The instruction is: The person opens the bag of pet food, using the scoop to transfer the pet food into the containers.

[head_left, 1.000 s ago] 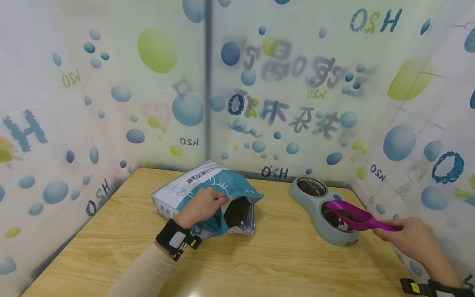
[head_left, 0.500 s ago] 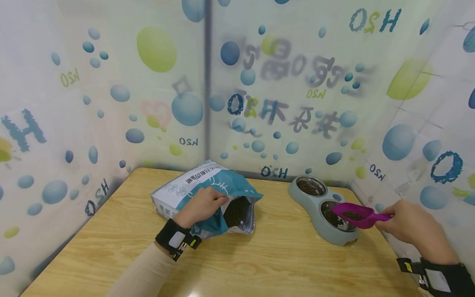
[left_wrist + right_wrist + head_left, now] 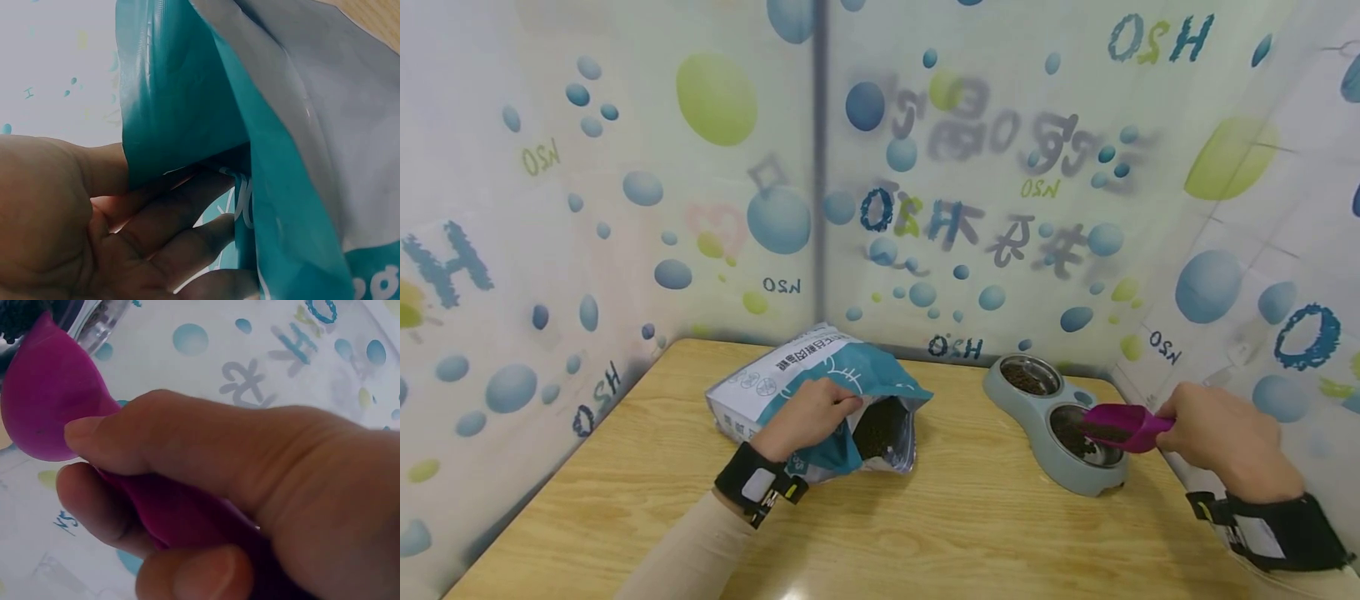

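My left hand (image 3: pixel 808 414) pinches the upper edge of a teal and white pet food bag (image 3: pixel 820 358), which lies on its side with its mouth facing right. Dark kibble (image 3: pixel 880 429) shows inside the opening. In the left wrist view the bag's teal flap (image 3: pixel 181 94) is between thumb and fingers. My right hand (image 3: pixel 1221 433) grips the handle of a magenta scoop (image 3: pixel 1138 429), tilted over the nearer bowl of a blue-grey double feeder (image 3: pixel 1048 442). Kibble lies in both metal bowls. The right wrist view shows the scoop's underside (image 3: pixel 50 394) with thumb and fingers around the handle.
The wooden table (image 3: pixel 910 533) carries the bag at left and the feeder at the back right. Patterned curtains (image 3: pixel 970 208) close in behind and on both sides, with the right one close to the feeder.
My right hand has risen and turned, tipping the scoop further over the nearer bowl. The left hand and the bag have stayed in place.
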Motion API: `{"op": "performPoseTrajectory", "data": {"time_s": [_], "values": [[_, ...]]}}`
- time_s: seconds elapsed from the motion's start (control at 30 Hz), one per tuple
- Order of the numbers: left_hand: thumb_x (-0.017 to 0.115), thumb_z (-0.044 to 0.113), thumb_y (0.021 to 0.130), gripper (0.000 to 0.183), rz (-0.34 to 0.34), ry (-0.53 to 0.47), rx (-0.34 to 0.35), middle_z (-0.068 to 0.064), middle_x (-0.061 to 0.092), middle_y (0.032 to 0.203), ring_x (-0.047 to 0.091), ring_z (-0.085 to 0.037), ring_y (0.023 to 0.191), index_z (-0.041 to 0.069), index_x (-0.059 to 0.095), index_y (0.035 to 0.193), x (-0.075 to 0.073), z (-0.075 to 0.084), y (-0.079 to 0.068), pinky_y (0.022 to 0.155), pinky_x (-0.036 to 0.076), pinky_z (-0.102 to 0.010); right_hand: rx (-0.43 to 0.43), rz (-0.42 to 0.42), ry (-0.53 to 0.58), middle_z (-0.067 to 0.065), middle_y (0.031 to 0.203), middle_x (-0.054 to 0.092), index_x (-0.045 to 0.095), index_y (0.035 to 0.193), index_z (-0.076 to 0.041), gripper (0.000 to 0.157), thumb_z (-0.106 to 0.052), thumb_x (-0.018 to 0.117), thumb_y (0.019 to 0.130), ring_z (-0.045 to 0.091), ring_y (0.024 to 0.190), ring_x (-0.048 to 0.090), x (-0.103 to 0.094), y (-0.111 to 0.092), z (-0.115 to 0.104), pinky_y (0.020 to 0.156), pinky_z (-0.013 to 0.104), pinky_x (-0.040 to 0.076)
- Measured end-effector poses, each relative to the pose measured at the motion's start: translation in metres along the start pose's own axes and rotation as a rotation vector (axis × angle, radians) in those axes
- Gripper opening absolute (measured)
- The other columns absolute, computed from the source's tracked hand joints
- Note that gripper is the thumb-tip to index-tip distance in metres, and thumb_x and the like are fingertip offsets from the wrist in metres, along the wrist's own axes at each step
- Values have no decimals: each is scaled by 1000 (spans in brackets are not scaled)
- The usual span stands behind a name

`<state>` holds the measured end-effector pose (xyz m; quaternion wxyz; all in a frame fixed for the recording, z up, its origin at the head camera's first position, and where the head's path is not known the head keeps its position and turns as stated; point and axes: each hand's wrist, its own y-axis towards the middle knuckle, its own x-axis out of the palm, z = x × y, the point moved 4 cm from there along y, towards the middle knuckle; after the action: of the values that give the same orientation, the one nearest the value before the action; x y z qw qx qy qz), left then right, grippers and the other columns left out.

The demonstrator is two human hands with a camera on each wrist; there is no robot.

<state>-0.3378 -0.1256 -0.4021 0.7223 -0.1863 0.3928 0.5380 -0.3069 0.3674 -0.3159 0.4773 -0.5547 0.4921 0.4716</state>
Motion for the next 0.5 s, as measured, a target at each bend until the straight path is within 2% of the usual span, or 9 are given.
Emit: {"op": "performPoseTrajectory", "data": {"time_s": [0.13, 0.3, 0.5], "values": [[54, 28, 107, 46, 5, 4, 9, 6, 30, 54, 32, -10, 42, 9, 63, 66, 0, 0, 0, 42, 28, -25, 6, 12, -35, 2, 67, 58, 78, 85, -10, 7, -16, 79, 81, 23, 57, 48, -6, -2, -4, 46, 35, 38], [54, 27, 107, 46, 10, 8, 24, 6, 30, 54, 32, -10, 41, 8, 63, 66, -1, 0, 0, 41, 28, -24, 13, 40, -71, 3, 69, 59, 78, 91, -6, 14, -16, 78, 81, 25, 59, 50, -12, -5, -8, 47, 40, 39], [54, 26, 107, 45, 4, -5, 29, 6, 31, 53, 33, -10, 41, 8, 63, 66, -1, 0, 0, 41, 28, -24, 3, 74, -91, 6, 71, 63, 77, 91, -2, 17, -14, 81, 79, 25, 58, 52, -14, -8, -11, 45, 39, 41]]}}
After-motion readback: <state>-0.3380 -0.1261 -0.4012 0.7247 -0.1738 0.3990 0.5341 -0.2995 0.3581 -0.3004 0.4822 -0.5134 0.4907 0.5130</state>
